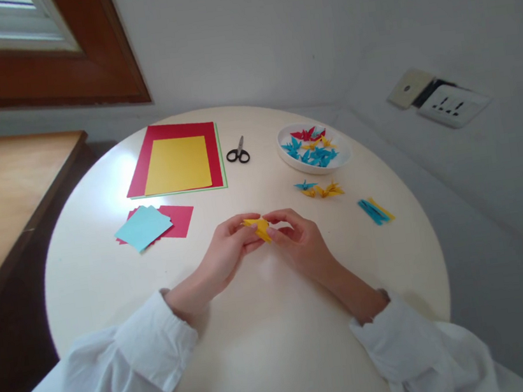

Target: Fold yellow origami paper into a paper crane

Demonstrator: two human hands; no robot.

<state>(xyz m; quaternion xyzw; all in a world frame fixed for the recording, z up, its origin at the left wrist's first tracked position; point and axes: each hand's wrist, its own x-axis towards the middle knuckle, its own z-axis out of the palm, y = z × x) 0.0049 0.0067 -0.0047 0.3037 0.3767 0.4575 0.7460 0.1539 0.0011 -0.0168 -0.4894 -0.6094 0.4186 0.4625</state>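
A small piece of folded yellow paper point(259, 229) is held between both hands over the middle of the round white table point(262, 350). My left hand point(229, 245) pinches its left side with thumb and fingers. My right hand point(300, 239) grips the right side the same way. The exact folds are too small to make out. Beyond my right hand lie several loose paper cranes point(329, 190), yellow and blue. Behind them a white dish point(306, 167) holds more cranes in blue, red and yellow.
Scissors point(238, 154) lie near the table's back, beside stacked red and yellow sheets point(175, 165). Light-blue squares point(143, 228) overlap pink paper point(180, 221) at the left. Blue and yellow paper strips point(374, 211) sit at the right. Walls stand behind and to the right.
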